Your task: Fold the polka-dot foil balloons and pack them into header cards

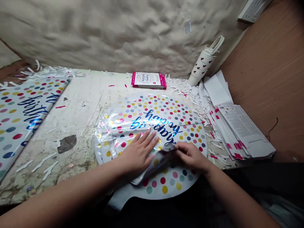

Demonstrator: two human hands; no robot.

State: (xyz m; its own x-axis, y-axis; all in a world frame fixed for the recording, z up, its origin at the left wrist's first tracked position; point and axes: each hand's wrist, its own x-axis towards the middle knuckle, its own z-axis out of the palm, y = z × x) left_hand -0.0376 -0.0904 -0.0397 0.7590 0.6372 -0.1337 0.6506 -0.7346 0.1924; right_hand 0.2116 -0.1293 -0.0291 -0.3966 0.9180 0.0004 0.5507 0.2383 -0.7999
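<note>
1. Flat, round white foil balloons with multicoloured dots, blue lettering point(163, 106): layered on worn pale worktable point(78, 101), near edge overhanging.
2. Left hand point(139, 153): flat, fingers slightly spread, resting on balloons; grips nothing.
3. Right hand point(191, 155): fingers curled, pinching a blurred, lifted balloon fold.

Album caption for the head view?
Left hand spread on polka-dot foil balloons, right hand pinching a raised fold.

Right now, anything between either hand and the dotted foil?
Nothing visible. The left hand rests on the dotted foil; the right hand grips a raised flap. The pink-edged packs lie beyond the foil's far edge, not between.
</note>
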